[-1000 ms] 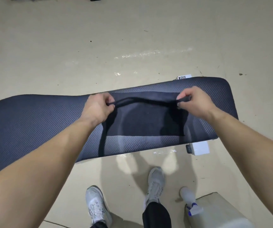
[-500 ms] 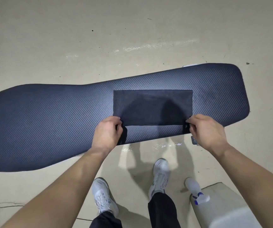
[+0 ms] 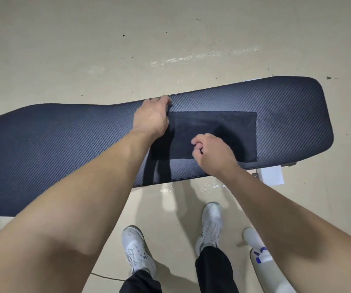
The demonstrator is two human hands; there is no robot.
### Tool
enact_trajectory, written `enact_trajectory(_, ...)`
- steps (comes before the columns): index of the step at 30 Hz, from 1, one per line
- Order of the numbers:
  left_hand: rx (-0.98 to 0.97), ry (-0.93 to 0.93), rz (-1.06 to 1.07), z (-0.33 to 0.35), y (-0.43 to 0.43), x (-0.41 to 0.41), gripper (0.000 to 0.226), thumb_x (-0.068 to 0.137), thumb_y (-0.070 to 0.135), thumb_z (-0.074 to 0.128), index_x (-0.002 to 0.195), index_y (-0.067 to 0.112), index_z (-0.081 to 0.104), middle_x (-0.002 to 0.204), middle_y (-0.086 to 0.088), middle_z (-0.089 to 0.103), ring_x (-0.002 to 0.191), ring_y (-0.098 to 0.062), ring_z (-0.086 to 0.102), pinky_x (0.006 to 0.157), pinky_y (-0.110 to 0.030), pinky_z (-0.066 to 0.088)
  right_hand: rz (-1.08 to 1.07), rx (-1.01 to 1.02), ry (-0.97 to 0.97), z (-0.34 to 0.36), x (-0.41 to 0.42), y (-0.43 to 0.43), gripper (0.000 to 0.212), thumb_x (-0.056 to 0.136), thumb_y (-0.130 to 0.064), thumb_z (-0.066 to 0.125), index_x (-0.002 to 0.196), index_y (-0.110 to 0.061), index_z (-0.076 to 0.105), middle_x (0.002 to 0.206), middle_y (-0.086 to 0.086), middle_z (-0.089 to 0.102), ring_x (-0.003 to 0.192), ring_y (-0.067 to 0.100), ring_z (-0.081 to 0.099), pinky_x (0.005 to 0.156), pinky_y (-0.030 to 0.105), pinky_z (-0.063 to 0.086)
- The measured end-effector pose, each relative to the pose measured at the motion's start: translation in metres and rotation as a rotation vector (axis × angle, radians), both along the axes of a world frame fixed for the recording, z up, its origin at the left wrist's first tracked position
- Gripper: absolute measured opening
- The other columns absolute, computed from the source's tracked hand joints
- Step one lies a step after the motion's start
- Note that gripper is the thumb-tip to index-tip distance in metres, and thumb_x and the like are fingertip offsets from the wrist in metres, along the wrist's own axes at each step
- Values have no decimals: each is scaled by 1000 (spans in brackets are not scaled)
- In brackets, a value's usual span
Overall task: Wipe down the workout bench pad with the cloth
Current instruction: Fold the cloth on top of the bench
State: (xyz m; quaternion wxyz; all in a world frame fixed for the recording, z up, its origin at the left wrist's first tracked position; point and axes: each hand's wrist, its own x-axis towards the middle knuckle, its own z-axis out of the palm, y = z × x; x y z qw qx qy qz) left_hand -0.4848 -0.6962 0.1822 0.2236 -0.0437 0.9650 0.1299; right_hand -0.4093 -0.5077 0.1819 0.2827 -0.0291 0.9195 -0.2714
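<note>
The dark bench pad (image 3: pixel 64 149) stretches across the beige floor (image 3: pixel 85 49), its wider end at the left. The left hand (image 3: pixel 152 118) rests at the far left corner of the black cloth (image 3: pixel 223 127), fingers curled down on that corner; whether it grips the fabric, I cannot tell. The cloth lies flat on the right half of the pad. The right hand (image 3: pixel 211 154) sits at the cloth's near edge, fingers pinched together on the fabric. White shoes (image 3: pixel 136 250) stand below, and a spray bottle (image 3: pixel 257 248) stands at the lower right.
</note>
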Motion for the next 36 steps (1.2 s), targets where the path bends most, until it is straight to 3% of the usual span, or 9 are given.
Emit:
enact_trajectory(4, -57, -111, 32, 12, -4, -10, 2, 84, 27, 65, 85, 27, 64, 112, -3, 63, 109, -25, 56, 89, -37, 51, -85, -64, -73, -4, -3, -42, 33, 89, -36, 59, 119, -25, 62, 114, -4, 59, 107, 21, 60, 91, 35, 50)
enact_trajectory(9, 329, -212, 256, 43, 10, -3, 10, 82, 24, 69, 84, 18, 62, 79, 1, 65, 71, -18, 61, 59, -27, 48, -410, -71, -120, 13, 7, -85, 80, 60, -72, 74, 113, -20, 45, 119, 0, 44, 118, 24, 47, 97, 42, 46)
enact_trajectory(14, 675, -340, 491, 63, 52, -3, 24, 86, 8, 72, 97, 13, 51, 81, -9, 61, 44, -17, 60, 43, -23, 50, -802, -253, -174, 22, 4, -55, 31, 79, -37, 71, 95, -19, 52, 102, 0, 61, 102, 27, 62, 86, 39, 52)
enact_trajectory(20, 751, -318, 570, 48, 134, -27, 22, 89, 6, 69, 101, 13, 52, 101, -17, 65, 42, -17, 64, 42, -20, 50, -781, -304, -150, 22, 8, 58, 10, 82, -19, 68, 78, -18, 59, 72, -7, 65, 70, 16, 62, 63, 29, 47)
enact_trajectory(26, 633, -310, 515, 10, 194, -39, 15, 85, 12, 71, 96, 12, 60, 100, -14, 71, 71, -30, 74, 65, -39, 64, -813, -169, -222, -7, 5, 120, 13, 81, -22, 65, 79, -10, 62, 78, 9, 71, 69, 30, 71, 71, 46, 60)
enact_trajectory(28, 505, -188, 408, 6, 195, -35, 2, 90, 19, 57, 89, 18, 59, 97, -8, 71, 83, -26, 70, 75, -36, 58, -761, 4, -137, -11, 8, 120, 18, 82, -25, 65, 92, -11, 60, 93, 7, 67, 84, 29, 67, 73, 39, 56)
enact_trajectory(31, 134, 61, 91, 2, 184, -23, 14, 87, 26, 54, 101, 24, 57, 112, -1, 58, 106, -27, 52, 81, -36, 40, -698, 142, 56, -16, 9, 118, 39, 82, -32, 68, 115, -15, 56, 118, 6, 55, 105, 27, 56, 78, 37, 47)
enact_trajectory(33, -13, 4, -43, -2, 171, -16, 37, 82, 37, 65, 116, 25, 53, 123, -4, 51, 116, -29, 49, 91, -41, 43, -679, 64, 66, -19, 5, 117, 48, 85, -32, 68, 126, -12, 52, 124, 8, 54, 109, 28, 57, 86, 38, 48)
enact_trajectory(36, 97, -191, 62, -11, 157, -9, 41, 82, 32, 74, 115, 21, 51, 117, -5, 57, 108, -29, 58, 88, -42, 51, -673, 19, 17, -25, -5, 112, 52, 87, -32, 69, 128, -9, 48, 121, 9, 59, 107, 30, 59, 85, 39, 51)
